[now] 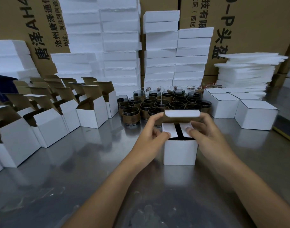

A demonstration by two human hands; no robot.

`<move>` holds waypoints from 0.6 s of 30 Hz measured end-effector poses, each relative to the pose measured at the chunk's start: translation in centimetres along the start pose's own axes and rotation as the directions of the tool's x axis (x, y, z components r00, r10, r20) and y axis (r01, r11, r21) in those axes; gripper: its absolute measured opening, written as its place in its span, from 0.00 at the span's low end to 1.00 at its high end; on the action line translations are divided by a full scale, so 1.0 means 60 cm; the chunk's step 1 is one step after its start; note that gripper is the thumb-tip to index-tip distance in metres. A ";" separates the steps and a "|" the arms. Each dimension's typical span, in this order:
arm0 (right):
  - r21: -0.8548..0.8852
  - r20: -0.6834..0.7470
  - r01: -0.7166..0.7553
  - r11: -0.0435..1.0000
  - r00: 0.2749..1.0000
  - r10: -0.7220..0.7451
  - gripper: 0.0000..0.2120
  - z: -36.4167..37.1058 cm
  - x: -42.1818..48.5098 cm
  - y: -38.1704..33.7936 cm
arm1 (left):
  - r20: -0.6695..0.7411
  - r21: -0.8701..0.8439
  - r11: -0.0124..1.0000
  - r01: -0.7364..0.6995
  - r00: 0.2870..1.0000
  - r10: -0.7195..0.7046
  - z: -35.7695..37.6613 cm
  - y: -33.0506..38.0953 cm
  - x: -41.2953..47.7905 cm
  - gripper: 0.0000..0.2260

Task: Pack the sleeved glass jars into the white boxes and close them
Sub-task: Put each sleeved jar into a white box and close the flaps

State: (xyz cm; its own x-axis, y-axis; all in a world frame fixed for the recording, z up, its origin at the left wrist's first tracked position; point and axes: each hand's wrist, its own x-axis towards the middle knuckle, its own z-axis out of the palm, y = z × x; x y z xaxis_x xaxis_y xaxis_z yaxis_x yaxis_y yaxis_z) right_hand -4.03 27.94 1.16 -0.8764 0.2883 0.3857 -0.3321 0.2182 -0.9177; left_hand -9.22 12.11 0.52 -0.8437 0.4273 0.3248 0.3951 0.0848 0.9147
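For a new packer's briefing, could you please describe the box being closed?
On the steel table, just in front of the cluster of sleeved jars, one white box stands alone. The left hand and right hand hold it, side flaps folded in and lid half lowered, unlike the fully open boxes on the left and the closed boxes on the right.

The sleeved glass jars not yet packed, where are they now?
In the head view, the sleeved glass jars stand mid-table behind the box being closed, between open boxes at left and closed boxes at right.
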 end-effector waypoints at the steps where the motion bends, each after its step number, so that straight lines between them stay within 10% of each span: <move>1: 0.012 0.005 -0.010 1.000 1.000 0.010 0.15 -0.001 0.000 0.000 | -0.017 0.004 0.999 -0.043 0.999 0.043 0.001 0.000 -0.001 0.19; 7: 0.088 -0.091 -0.152 0.984 0.983 0.160 0.15 -0.001 0.003 -0.011 | -0.080 0.048 0.983 -0.175 0.981 0.178 0.004 0.004 -0.008 0.15; 18: -0.288 0.056 0.129 0.949 0.991 -0.118 0.21 0.008 -0.018 0.000 | -0.035 -0.043 0.989 -0.144 0.989 0.143 0.005 0.009 -0.015 0.13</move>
State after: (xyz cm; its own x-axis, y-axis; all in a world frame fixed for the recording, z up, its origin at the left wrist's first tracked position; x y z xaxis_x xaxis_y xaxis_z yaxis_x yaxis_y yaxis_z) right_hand -3.25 27.17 0.71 -0.8492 0.2078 0.4855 -0.3279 0.5133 -0.7931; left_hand -8.16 12.02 0.66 -0.7909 0.4030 0.4605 0.4967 -0.0168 0.8678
